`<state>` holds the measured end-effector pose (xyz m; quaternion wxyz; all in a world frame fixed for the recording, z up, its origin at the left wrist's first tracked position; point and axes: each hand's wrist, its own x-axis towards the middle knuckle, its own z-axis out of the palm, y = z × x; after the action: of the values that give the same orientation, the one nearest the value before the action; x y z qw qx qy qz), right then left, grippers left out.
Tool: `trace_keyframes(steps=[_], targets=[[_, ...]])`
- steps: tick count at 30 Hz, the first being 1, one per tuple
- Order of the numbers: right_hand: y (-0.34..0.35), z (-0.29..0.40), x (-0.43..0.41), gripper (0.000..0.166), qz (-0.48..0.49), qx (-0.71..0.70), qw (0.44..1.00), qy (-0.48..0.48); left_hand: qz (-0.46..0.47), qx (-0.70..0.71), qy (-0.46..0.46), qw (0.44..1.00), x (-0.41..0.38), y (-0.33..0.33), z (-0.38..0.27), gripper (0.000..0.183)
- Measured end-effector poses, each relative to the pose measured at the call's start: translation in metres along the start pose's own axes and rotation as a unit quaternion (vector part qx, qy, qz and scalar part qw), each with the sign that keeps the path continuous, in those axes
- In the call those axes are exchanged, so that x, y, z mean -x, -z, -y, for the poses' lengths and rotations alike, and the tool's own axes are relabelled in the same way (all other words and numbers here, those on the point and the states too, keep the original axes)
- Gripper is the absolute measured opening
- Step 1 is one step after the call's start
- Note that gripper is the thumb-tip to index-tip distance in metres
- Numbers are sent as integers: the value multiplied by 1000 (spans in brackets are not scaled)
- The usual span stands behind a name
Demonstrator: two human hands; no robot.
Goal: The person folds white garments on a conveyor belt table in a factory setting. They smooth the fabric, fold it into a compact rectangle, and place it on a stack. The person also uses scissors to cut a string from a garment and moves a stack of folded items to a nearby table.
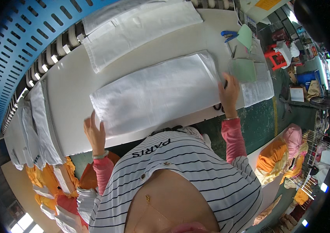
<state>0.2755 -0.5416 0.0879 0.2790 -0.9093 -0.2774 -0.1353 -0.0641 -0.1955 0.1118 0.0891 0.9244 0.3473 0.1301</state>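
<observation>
A folded white cloth (156, 93) lies lengthwise on the pale table in front of me. At its left end is my left hand (95, 134), thumb and fingers apart beside the edge; whether the fingertips touch it is hard to tell. My right hand (229, 93) is by the cloth's right end, fingers spread, with nothing seen in it. Black scissors handles (218, 107) show partly beneath that hand; the rest is hidden. Farther back on the table lies another folded white cloth (141, 32).
More white folded cloths (44, 122) hang over the table's left edge. A blue slotted guard (36, 38) and a row of rollers (57, 52) border the far side. A blue stapler (229, 35), green cards (244, 70) and papers (258, 93) lie at the right. Orange cloth (271, 155) is piled behind.
</observation>
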Motion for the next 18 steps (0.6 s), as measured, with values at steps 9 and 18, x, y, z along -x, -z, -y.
trace_keyframes(steps=[9, 18], targets=[[-75, 87, -5, 62, 164, -61, 953, 246, 74, -16, -104, 992, -35, -79, -91, 66], [-55, -58, -61, 51, 117, 112, 984, 70, 67, -53, 169, 982, -86, -98, 49, 67]])
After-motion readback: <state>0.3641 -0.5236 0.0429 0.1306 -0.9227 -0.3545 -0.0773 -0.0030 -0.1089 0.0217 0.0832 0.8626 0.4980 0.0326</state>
